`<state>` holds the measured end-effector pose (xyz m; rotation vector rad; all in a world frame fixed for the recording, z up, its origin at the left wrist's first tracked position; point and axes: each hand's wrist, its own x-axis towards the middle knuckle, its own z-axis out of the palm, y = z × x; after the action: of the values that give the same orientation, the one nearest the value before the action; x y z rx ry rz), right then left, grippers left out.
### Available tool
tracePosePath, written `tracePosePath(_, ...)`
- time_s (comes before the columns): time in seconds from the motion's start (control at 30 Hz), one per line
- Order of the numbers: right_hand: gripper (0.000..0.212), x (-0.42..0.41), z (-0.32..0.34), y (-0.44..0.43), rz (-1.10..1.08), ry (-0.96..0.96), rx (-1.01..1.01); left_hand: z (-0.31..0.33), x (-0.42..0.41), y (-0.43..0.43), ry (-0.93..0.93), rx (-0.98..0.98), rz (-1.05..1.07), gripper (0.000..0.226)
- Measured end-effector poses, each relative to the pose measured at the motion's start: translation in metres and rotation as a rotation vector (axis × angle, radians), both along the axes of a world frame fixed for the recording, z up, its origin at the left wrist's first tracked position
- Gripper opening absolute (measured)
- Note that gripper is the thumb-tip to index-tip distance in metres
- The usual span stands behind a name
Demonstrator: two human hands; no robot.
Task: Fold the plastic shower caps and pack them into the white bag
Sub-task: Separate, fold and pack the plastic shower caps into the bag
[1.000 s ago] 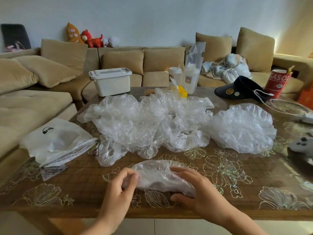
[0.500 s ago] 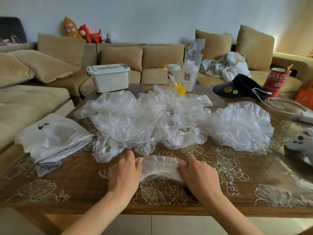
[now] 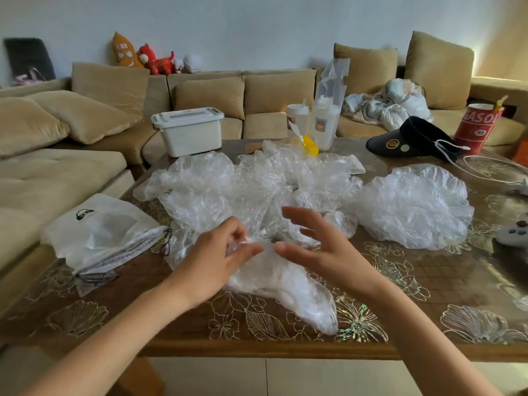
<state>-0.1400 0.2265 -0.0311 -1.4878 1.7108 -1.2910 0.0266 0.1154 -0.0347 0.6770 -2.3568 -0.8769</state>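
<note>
Soft, even daylight here, with a warm glow washing the wall (image 3: 503, 38) at upper right. The glossy table (image 3: 457, 284) throws pale sheen on its right side. Left hand (image 3: 217, 261) and right hand (image 3: 323, 250) are smeared by motion blur; the shower cap (image 3: 285, 281) beneath glints white. Shadows faint. The sofa (image 3: 43, 181) bows at the wide-angle edge.

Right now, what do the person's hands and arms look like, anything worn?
Nothing is worn on the left hand or the right hand: no gloves, rings or watch visible. Both forearms are uncovered down to the frame edge, and no sleeves show.
</note>
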Motion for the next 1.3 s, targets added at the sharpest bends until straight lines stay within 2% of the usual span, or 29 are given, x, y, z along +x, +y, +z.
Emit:
tracePosePath(0.03,0.068,0.004,0.005,-0.004,0.131,-0.091,0.059,0.01,0.001,0.0,-0.002,0.029,-0.054,0.031)
tracePosePath(0.1,0.056,0.007,0.009,-0.011,0.326,-0.203,0.162,0.024,0.006,-0.003,0.008,0.035,-0.136,0.029)
tracePosePath(0.17,0.037,0.01,0.006,-0.015,0.463,-0.203,0.255,0.032,0.01,-0.008,0.001,0.017,-0.178,0.028)
tracePosePath(0.23,0.028,0.015,-0.004,-0.017,0.573,-0.153,0.352,0.035,0.012,-0.013,-0.022,-0.014,-0.17,0.028)
tracePosePath(0.37,0.016,0.023,-0.021,-0.019,0.603,-0.005,0.402,0.04,0.019,-0.029,-0.104,-0.028,-0.108,0.032)
tracePosePath(0.4,0.018,0.022,-0.024,-0.019,0.604,0.018,0.413,0.041,0.022,-0.032,-0.123,-0.032,-0.09,0.033)
tracePosePath(0.47,0.023,0.02,-0.029,-0.016,0.619,0.024,0.463,0.043,0.026,-0.039,-0.147,-0.037,-0.062,0.033)
tracePosePath(0.57,0.014,0.008,-0.031,-0.009,0.664,-0.02,0.545,0.052,0.028,-0.044,-0.151,-0.037,-0.04,0.037)
tracePosePath(0.67,0.054,-0.016,-0.024,-0.001,0.639,-0.037,0.528,0.061,0.025,-0.04,-0.191,-0.023,-0.067,0.036)
tracePosePath(0.73,0.089,-0.019,-0.014,0.003,0.617,-0.168,0.434,0.064,0.015,-0.026,-0.251,0.011,-0.168,0.035)
tracePosePath(0.77,0.099,-0.014,-0.009,0.004,0.627,-0.223,0.388,0.064,0.009,-0.017,-0.292,0.01,-0.23,0.034)
tracePosePath(0.8,0.096,-0.006,-0.006,0.004,0.641,-0.264,0.353,0.064,0.001,-0.007,-0.333,0.006,-0.288,0.032)
tracePosePath(0.83,0.082,0.004,-0.005,0.003,0.645,-0.298,0.322,0.063,-0.005,0.0,-0.366,0.002,-0.329,0.028)
tracePosePath(0.9,0.039,0.017,-0.005,0.002,0.625,-0.33,0.268,0.063,-0.013,0.007,-0.405,0.031,-0.36,0.024)
tracePosePath(0.97,0.009,0.019,-0.009,0.001,0.523,-0.327,0.218,0.066,-0.013,0.005,-0.367,0.107,-0.303,0.029)
tracePosePath(1.0,0.009,0.018,-0.011,0.0,0.461,-0.36,0.202,0.065,-0.01,0.001,-0.309,0.145,-0.237,0.036)
tracePosePath(1.07,0.015,0.016,-0.012,0.0,0.349,-0.466,0.167,0.058,-0.002,-0.009,-0.144,0.277,-0.084,0.065)
tracePosePath(1.13,0.011,0.015,-0.019,-0.001,0.259,-0.528,0.113,0.042,0.01,-0.007,-0.062,0.541,-0.032,0.092)
tracePosePath(1.17,0.008,0.015,-0.021,-0.002,0.222,-0.544,0.085,0.031,0.012,-0.002,-0.082,0.661,-0.042,0.091)
tracePosePath(1.23,0.003,0.014,-0.025,-0.004,0.158,-0.539,0.06,0.007,0.009,0.01,-0.079,0.778,-0.02,0.06)
tracePosePath(1.3,0.01,0.014,-0.028,-0.004,0.118,-0.524,0.063,-0.011,0.0,0.017,-0.008,0.717,0.089,0.023)
